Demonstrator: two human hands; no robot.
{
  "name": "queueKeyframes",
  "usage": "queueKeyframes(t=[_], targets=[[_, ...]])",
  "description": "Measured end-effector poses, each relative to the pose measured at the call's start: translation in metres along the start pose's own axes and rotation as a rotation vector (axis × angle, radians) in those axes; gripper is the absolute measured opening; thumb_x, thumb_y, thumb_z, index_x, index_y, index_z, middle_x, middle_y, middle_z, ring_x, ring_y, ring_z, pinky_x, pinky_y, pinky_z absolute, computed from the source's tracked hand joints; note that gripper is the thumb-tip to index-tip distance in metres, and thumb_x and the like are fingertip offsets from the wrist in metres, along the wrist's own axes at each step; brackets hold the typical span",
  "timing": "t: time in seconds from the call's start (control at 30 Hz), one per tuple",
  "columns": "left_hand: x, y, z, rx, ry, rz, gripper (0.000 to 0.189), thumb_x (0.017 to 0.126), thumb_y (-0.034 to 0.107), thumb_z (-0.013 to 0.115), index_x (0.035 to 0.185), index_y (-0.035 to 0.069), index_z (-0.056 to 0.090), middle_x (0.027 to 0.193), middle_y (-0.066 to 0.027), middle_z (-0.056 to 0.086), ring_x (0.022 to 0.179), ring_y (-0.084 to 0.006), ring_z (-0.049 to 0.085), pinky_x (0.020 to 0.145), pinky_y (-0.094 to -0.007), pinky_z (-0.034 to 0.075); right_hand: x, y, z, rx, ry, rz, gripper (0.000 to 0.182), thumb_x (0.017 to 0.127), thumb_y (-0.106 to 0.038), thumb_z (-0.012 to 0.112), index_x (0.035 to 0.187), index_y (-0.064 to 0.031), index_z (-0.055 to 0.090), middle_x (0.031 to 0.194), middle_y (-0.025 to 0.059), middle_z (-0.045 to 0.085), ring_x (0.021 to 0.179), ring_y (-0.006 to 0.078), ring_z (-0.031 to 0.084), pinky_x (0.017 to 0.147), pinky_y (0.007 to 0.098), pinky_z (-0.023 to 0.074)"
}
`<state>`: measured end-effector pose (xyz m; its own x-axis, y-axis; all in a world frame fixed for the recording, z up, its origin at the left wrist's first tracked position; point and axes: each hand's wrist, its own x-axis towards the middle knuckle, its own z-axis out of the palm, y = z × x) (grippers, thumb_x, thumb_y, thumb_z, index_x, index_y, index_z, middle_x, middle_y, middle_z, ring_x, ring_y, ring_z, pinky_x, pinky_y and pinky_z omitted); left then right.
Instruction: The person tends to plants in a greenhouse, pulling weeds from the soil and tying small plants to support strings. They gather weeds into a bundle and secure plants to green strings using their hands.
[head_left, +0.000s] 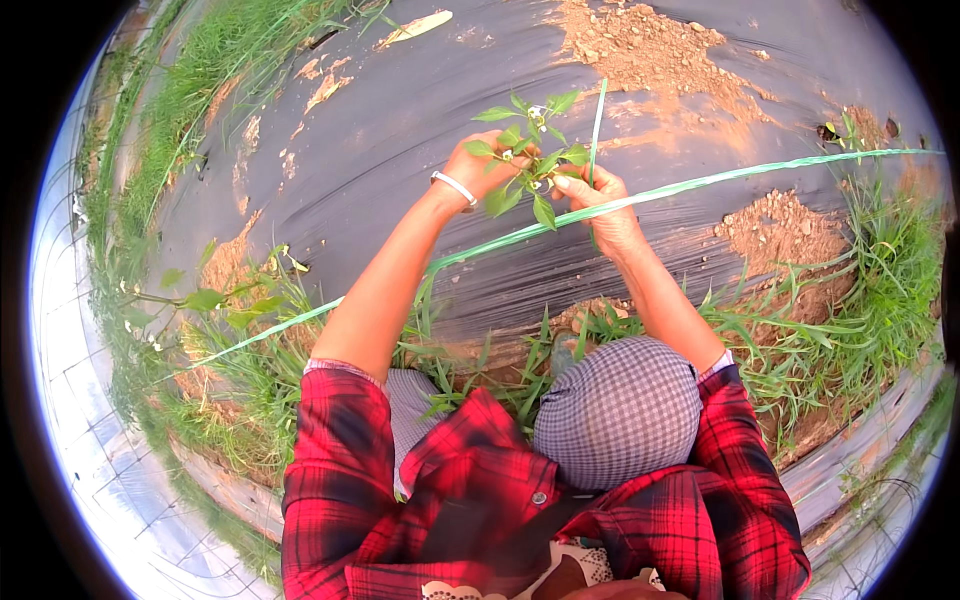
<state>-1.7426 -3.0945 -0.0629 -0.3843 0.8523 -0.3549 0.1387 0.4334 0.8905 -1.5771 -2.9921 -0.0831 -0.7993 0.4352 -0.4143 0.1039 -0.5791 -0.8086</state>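
Note:
A young leafy plant with small white flowers stands before me, beside a taut green plastic twine that runs across the bed. On the plant's left side, my left hand has its fingers behind the leaves; what they hold is hidden. My right hand is closed on a thin strip of green twine, whose free end sticks up above the fist. The thumb of that hand touches or nearly touches the plant's stem. The taut twine passes over the right hand near the wrist.
Black plastic mulch film covers the bed, with loose soil on it. Grass grows along both sides. Another flowering plant leans at the left, near the twine. My knee is close to the bed's edge.

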Motion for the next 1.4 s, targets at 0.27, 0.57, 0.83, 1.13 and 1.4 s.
queueKeyframes(t=[0.27, 0.57, 0.83, 1.13, 1.4], targets=[[0.001, -0.013, -0.002, -0.010, 0.013, 0.065, 0.023, 0.078, 0.012, 0.060, 0.098, 0.003, 0.060, 0.083, -0.0032, 0.063, 0.071, -0.0085, 0.054, 0.064, -0.0244, 0.043, 0.012, 0.008, -0.001, 0.025, 0.041, 0.011, 0.011, 0.076, -0.014, 0.064, 0.081, -0.0054, 0.060, 0.061, 0.0000, 0.056, 0.045, 0.0016, 0.035, 0.041, 0.0178, 0.0243], [0.002, -0.002, 0.000, 0.062, -0.020, 0.065, 0.017, 0.076, 0.014, 0.061, 0.090, 0.004, 0.062, 0.083, -0.0069, 0.063, 0.076, -0.0131, 0.058, 0.070, -0.0269, 0.045, 0.032, 0.023, -0.008, 0.129, -0.030, 0.159, 0.007, 0.076, -0.013, 0.061, 0.078, -0.0062, 0.061, 0.062, -0.0002, 0.056, 0.047, 0.0035, 0.040, 0.041, 0.0188, 0.0263], [-0.002, 0.016, 0.000, 0.206, -0.023, 0.023, 0.020, 0.076, 0.012, 0.060, 0.095, 0.006, 0.061, 0.075, -0.0020, 0.059, 0.068, -0.0100, 0.054, 0.063, -0.0247, 0.044, 0.029, 0.034, -0.024, -0.039, 0.107, 0.278, 0.013, 0.074, -0.015, 0.061, 0.072, -0.0035, 0.057, 0.056, -0.0007, 0.052, 0.040, 0.0028, 0.035, 0.035, 0.0188, 0.0195], [-0.013, 0.007, -0.035, -0.337, 0.153, -0.114, 0.043, 0.077, 0.007, 0.058, 0.117, 0.002, 0.043, 0.085, -0.0069, 0.060, 0.074, -0.0170, 0.060, 0.067, -0.0270, 0.047, -0.084, -0.003, -0.102, -0.679, 0.226, 0.059, 0.025, 0.075, -0.024, 0.061, 0.084, -0.0006, 0.056, 0.070, 0.0073, 0.058, 0.058, 0.0138, 0.051, 0.050, 0.0280, 0.0386], [-0.044, 0.001, -0.066, -0.072, -0.081, -0.238, 0.027, 0.079, 0.020, 0.059, 0.097, 0.001, 0.059, 0.092, -0.0084, 0.062, 0.077, -0.0161, 0.060, 0.069, -0.0272, 0.046, -0.127, -0.016, -0.097, -1.146, 0.393, -0.126, 0.037, 0.081, -0.036, 0.053, 0.084, 0.0007, 0.057, 0.067, 0.0117, 0.058, 0.066, 0.0262, 0.057, 0.060, 0.0338, 0.0431]])
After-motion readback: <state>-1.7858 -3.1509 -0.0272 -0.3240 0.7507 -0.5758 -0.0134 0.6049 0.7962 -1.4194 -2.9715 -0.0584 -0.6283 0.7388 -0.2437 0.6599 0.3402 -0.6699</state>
